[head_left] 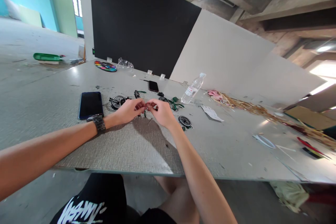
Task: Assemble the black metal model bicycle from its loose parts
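My left hand [132,108] and my right hand [160,111] meet above the table, fingertips pinched together. Whatever small piece they hold is mostly covered by the fingers and too small to name. Just left of my left hand lies a black model bicycle wheel [118,102]. Behind the hands are a small dark bicycle part [137,94] and a green model bicycle frame [174,105]. A second spoked wheel [184,121] lies flat to the right of my right hand. Beneath the hands a thin small part [149,121] rests on the tabletop.
A tablet-like dark device [91,105] lies left, a phone [153,86] behind the hands. A clear water bottle [193,89] stands right of the parts, near a paper sheet [212,113]. Farther off are a paint palette [105,66], straw strips [244,105] and red-handled tool [309,147].
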The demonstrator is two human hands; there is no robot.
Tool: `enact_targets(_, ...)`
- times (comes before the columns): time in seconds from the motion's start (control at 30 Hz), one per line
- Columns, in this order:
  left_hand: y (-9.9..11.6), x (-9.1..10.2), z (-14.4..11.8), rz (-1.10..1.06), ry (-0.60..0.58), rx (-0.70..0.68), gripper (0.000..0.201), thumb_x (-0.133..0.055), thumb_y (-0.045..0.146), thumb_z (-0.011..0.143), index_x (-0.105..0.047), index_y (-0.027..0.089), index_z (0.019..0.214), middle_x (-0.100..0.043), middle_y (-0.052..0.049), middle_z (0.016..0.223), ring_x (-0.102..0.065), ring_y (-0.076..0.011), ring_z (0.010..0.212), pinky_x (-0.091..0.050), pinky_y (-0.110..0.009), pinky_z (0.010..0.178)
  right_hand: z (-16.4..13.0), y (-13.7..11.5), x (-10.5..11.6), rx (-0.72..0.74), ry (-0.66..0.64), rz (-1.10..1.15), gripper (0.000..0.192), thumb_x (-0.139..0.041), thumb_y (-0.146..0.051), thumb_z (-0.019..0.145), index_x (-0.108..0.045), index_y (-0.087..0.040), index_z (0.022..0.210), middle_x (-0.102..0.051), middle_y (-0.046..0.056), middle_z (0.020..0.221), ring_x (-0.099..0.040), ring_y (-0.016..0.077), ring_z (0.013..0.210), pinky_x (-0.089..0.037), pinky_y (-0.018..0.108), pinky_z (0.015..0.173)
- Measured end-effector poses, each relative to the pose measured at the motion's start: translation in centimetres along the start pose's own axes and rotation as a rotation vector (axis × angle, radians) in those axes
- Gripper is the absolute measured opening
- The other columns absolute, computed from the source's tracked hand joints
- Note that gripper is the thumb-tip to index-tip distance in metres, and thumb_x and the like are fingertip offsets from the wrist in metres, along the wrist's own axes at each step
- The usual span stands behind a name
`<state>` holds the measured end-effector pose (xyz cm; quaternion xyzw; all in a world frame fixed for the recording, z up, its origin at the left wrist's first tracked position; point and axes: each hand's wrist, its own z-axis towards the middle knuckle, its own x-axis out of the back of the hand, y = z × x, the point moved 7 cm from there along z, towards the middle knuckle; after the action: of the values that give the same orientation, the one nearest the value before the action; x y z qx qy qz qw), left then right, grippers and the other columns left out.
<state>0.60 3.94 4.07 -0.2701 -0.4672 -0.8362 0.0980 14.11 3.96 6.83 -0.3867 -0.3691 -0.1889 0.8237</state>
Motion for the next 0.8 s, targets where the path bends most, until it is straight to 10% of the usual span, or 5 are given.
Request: enact_targets(0.8, -0.4, -1.3, -0.3, 0.101, -0.171, -0.017, 0.004, -0.057, 0.021, 0.085, -0.055, 0.020, 0.082, -0.066, 0.001, 0.068, -0.060, -0.0141, 0.063, -0.042, -0.027, 0.062, -0.4, -0.2, -0.5, -0.075, -0.150, -0.161, 0.013, -0.061, -0.017, 0.088, -0.073, -0.023, 0.089, -0.073, 0.004, 0.083, -0.063, 0.0184, 0.073, -0.043, 0.031, 0.067)
